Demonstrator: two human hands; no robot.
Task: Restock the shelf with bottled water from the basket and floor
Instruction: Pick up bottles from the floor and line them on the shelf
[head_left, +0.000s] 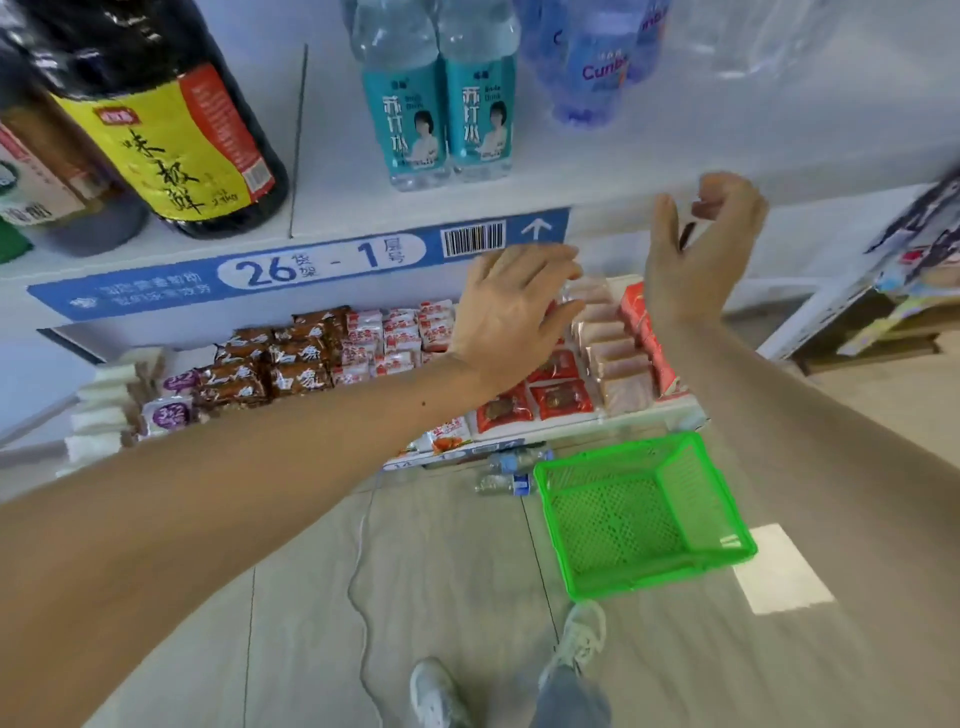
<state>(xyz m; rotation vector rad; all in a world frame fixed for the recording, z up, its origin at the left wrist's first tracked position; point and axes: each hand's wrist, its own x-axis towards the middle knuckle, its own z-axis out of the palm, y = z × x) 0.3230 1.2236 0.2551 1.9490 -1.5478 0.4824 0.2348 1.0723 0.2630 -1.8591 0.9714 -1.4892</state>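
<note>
2 water bottles (511, 472) lie on the floor (447, 571) just left of the green basket (644, 514), which shows no bottle inside; these look like the last to shelve. Both hands are raised and hold nothing: the left hand (511, 312) with fingers spread over the snack packs (405, 338), the right hand (701, 244) loosely curled at the shelf (649, 208) edge. Risks, as I judge them: bending down for them, an arm may sweep packs off the lower tier, and a foot could roll a bottle (or snag the white cord (358, 571)). On the shelf stand 2 teal bottles (441, 104) and at least 2 blue bottles (587, 67), blurred.
</note>
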